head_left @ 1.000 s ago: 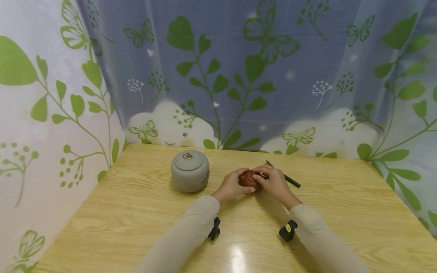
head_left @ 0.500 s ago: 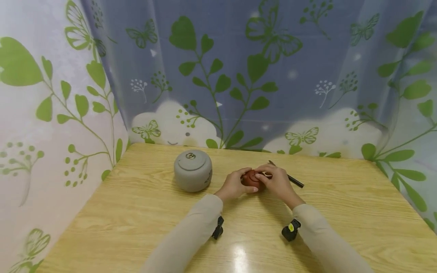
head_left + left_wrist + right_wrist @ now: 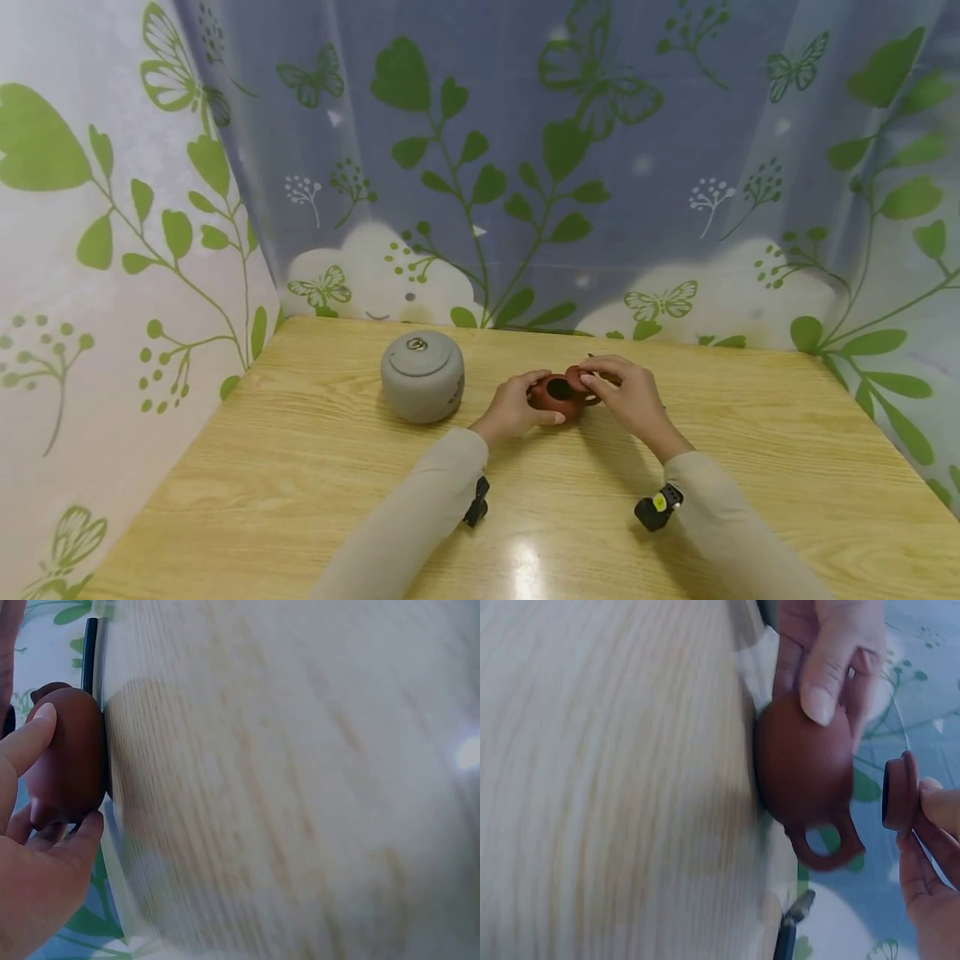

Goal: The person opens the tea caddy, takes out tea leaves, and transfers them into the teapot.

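Observation:
A small reddish-brown teapot (image 3: 567,409) stands on the wooden table with its dark round opening uncovered. My left hand (image 3: 515,407) holds it around the body, its thumb against the near side in the right wrist view. Between the thumb and fingers of my right hand (image 3: 632,402) is the teapot lid (image 3: 901,793), raised beside the opening and tilted on edge. The teapot's loop handle (image 3: 825,859) points toward the right-hand side. Its spout is largely hidden by the left hand in the head view.
A grey lidded jar (image 3: 422,379) with a ring on top stands left of the hands. Behind the right hand lies a slim black-handled tool (image 3: 799,909), mostly hidden in the head view. A patterned curtain (image 3: 487,167) borders the table's back edge.
The lid has come off the teapot, as my right hand lifted it and moved right. My left hand keeps its hold on the teapot. The black-handled tool is now mostly covered by my right hand.

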`<state>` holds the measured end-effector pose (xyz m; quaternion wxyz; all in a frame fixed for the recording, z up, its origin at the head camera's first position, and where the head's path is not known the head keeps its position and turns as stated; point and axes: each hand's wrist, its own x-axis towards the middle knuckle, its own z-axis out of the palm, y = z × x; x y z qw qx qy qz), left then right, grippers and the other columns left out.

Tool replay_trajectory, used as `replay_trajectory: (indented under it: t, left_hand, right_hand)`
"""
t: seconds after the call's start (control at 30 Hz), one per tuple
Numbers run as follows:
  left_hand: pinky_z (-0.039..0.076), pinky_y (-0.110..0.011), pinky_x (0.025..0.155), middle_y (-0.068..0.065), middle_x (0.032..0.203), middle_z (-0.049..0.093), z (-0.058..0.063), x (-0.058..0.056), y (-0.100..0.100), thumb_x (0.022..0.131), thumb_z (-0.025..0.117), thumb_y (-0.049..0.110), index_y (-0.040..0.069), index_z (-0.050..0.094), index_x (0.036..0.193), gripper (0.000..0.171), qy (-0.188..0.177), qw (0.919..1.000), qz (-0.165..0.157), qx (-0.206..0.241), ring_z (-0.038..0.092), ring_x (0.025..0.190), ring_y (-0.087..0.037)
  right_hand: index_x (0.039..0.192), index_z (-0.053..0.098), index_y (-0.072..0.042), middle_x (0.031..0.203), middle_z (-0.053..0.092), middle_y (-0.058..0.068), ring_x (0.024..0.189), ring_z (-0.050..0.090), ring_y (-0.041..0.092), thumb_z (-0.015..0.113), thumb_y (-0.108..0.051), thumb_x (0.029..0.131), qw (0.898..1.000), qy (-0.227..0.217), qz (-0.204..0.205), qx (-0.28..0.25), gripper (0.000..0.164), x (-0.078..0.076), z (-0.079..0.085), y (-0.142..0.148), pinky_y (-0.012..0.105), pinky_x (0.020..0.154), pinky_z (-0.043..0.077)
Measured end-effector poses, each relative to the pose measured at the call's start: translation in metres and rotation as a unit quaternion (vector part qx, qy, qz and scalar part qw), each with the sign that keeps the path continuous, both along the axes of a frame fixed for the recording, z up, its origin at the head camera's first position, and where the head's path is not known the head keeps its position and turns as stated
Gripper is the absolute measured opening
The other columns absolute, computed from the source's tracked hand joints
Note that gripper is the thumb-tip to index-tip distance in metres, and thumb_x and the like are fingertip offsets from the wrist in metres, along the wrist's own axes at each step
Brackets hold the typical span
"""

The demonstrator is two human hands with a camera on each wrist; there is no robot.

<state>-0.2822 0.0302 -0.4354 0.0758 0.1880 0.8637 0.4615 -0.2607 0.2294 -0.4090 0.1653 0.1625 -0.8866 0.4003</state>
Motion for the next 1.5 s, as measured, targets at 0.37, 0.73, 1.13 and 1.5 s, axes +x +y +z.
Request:
replay_trajectory:
  t: [0.37,0.73,1.13,1.5]
  left_hand:
    - [0.048,-0.038,0.096,-0.012,0.133,0.056,0.0,0.001,0.002,0.078,0.082,0.018,0.009,0.047,0.142,0.073,-0.016,0.9996,0.008,0.021,0.055,0.12,-0.028]
    - [0.049,-0.038,0.096,-0.012,0.133,0.056,0.002,0.002,0.0,0.079,0.081,0.019,0.007,0.047,0.142,0.073,-0.011,0.9998,0.0,0.019,0.055,0.12,-0.028]
    - [0.049,-0.039,0.096,-0.012,0.134,0.056,-0.001,0.001,0.0,0.078,0.081,0.021,0.007,0.047,0.142,0.073,-0.004,0.9998,-0.004,0.018,0.056,0.12,-0.029]
    - [0.049,-0.038,0.095,-0.012,0.133,0.056,-0.002,-0.001,0.0,0.078,0.081,0.022,0.009,0.047,0.142,0.073,-0.003,0.9999,-0.005,0.01,0.055,0.12,-0.029]
  right_hand:
    - [0.108,0.071,-0.005,0.11,0.067,0.014,0.102,0.063,0.033,0.067,-0.01,0.09,0.999,0.006,-0.032,0.029,0.019,0.017,0.0,0.041,0.051,0.085,0.052]
    - [0.102,0.073,-0.004,0.107,0.068,0.016,0.092,0.066,0.033,0.07,-0.01,0.088,0.996,-0.048,-0.04,0.07,0.016,0.025,-0.015,0.058,0.043,0.074,0.056]
    - [0.105,0.073,-0.002,0.106,0.068,0.017,0.094,0.066,0.031,0.068,-0.007,0.089,0.991,-0.101,-0.016,0.084,0.017,0.023,-0.028,0.061,0.035,0.075,0.056]
    - [0.101,0.074,-0.004,0.101,0.069,0.013,0.088,0.068,0.025,0.071,-0.006,0.086,0.991,-0.112,-0.01,0.073,0.016,0.022,-0.029,0.06,0.024,0.068,0.055]
